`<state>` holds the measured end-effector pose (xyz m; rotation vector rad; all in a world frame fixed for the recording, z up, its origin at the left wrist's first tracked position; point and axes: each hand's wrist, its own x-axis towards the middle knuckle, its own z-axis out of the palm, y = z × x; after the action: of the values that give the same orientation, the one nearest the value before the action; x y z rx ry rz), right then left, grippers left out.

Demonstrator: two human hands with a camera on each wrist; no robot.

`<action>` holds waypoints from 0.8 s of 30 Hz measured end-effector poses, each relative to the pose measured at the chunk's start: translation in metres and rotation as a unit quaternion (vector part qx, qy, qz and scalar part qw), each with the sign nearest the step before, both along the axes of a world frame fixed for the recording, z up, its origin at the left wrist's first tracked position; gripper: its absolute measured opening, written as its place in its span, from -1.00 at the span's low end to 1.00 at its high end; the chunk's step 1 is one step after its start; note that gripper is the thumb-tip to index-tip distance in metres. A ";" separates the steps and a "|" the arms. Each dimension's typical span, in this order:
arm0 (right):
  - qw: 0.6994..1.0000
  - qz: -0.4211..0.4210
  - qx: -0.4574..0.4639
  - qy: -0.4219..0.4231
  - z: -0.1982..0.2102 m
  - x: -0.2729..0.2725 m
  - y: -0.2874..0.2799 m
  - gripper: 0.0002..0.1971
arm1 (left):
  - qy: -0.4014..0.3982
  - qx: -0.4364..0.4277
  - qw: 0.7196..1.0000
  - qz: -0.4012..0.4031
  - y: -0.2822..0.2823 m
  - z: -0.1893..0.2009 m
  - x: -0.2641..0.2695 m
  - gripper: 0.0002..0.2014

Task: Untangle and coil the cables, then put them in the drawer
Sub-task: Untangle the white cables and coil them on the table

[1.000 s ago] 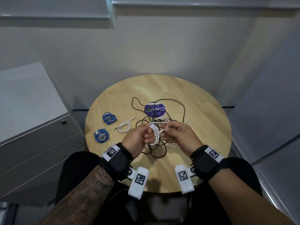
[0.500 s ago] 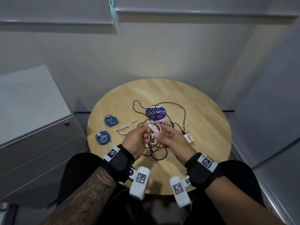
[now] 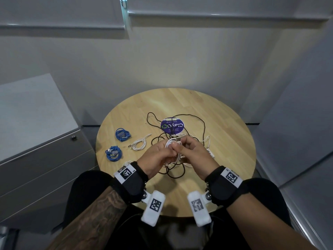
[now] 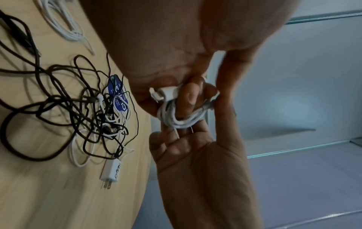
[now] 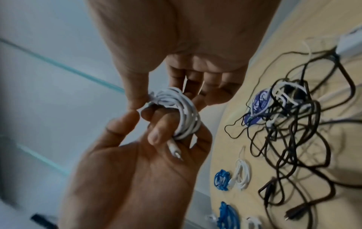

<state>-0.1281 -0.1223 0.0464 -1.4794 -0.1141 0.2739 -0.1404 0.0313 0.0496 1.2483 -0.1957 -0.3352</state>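
A white cable (image 3: 171,143) is wound in a small coil around the fingers of my left hand (image 3: 166,150), a little above the round wooden table (image 3: 225,141). In the right wrist view the coil (image 5: 186,114) rings two left fingers and one plug end hangs below it. My right hand (image 3: 178,147) pinches the coil from the other side with thumb and fingers. The left wrist view shows the coil (image 4: 176,117) with a white connector at its top. Behind and under the hands lies a tangle of black and white cables (image 3: 175,171).
Two blue coiled cables (image 3: 122,135) (image 3: 113,153) and a white coiled cable (image 3: 139,144) lie on the table's left part. A purple round sticker (image 3: 172,125) and a white plug adapter (image 4: 112,170) sit in the tangle. A grey drawer cabinet (image 3: 36,159) stands at the left.
The right hand has closed in on the left hand and now pinches the coil. The loose loop seen a second ago is drawn tight into the coil.
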 end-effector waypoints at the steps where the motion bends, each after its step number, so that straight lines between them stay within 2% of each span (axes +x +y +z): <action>1: 1.000 0.006 0.012 0.006 0.001 0.000 -0.001 -0.76 | -0.006 0.015 1.000 -0.009 0.001 0.000 0.001 -0.59; 3: 0.999 0.021 0.026 0.011 0.003 0.001 -0.003 -0.71 | -0.011 0.026 0.999 -0.023 0.002 0.002 0.002 -0.57; 6: 0.997 0.056 0.036 0.023 0.008 0.004 -0.007 -0.57 | -0.025 0.027 0.999 -0.028 0.004 0.004 0.004 -0.74; 10: 0.998 0.057 0.017 0.007 0.015 0.007 -0.013 -0.71 | -0.023 0.040 0.998 -0.047 0.005 0.006 0.007 -0.86; 12: 0.998 0.050 -0.003 -0.022 0.015 0.007 -0.014 -0.69 | -0.034 0.053 0.996 -0.070 0.004 0.006 0.008 -0.90; 16: 0.997 0.014 -0.006 -0.072 0.016 0.008 -0.014 -0.71 | -0.039 0.083 0.993 -0.070 0.003 0.010 0.010 -0.83; 19: 0.983 -0.017 -0.079 -0.163 0.020 0.006 -0.015 -0.76 | -0.056 0.112 0.988 -0.085 0.006 0.012 0.011 -0.86; 22: 0.972 -0.010 -0.113 -0.207 0.026 0.003 -0.019 -0.80 | -0.077 0.146 0.980 -0.108 0.009 0.016 0.013 -0.70; 24: 0.964 0.000 -0.131 -0.232 0.031 0.002 -0.024 -0.85 | -0.088 0.161 0.978 -0.095 0.011 0.017 0.015 -0.67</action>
<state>-0.1261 -0.1463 0.0772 -1.7872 -0.4698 -0.0670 -0.1256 0.0421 0.0663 1.5861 -0.4286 -0.4331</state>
